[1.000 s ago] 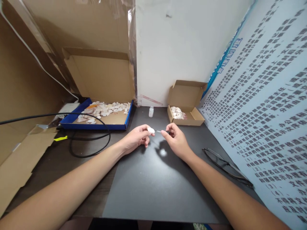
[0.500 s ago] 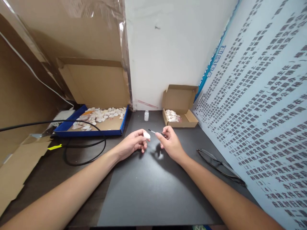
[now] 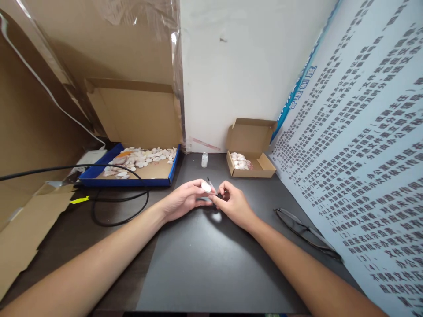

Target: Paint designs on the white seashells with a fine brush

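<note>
Bare dark mat [image 3: 198,273] leaves a wide lane between the forearms [image 3: 115,248]. The left hand [image 3: 184,201] and right hand [image 3: 233,203] nearly meet, narrowing the middle. Beyond them a small bottle [image 3: 204,160] stands in the way, with gaps toward the blue tray [image 3: 155,182] and small box [image 3: 251,173]. Black cable [image 3: 66,167] loops across the left; glasses [image 3: 309,229] obstruct the right.
</note>
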A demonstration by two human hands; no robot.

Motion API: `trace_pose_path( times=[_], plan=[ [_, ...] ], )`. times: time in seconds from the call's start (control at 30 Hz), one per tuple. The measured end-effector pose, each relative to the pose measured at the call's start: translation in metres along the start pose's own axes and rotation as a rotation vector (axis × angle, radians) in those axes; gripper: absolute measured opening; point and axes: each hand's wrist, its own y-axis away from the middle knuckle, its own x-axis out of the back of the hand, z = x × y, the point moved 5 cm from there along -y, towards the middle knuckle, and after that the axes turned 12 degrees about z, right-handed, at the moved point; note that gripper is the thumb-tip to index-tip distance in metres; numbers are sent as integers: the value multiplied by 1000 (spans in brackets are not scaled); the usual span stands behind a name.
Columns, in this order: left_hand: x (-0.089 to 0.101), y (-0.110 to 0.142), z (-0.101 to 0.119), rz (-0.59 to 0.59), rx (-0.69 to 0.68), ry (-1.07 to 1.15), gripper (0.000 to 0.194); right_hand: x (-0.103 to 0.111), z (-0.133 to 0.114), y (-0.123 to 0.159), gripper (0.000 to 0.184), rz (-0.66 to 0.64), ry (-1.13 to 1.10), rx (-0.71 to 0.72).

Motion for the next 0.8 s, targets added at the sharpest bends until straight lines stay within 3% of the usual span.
trace_pose_path(
  times=[0.53,0.67,0.8],
  plan=[
    [2,-1,1,25,-81,-119,9,2,2,-4,60,21,-287,-217],
    [3,-2,1,27,-101,-116,9,0,-1,-5,62,-4,-380,-233],
    [2,-1,2,20,-113,-101,10,3,-4,-4,57,30,-300,-149]
  ],
)
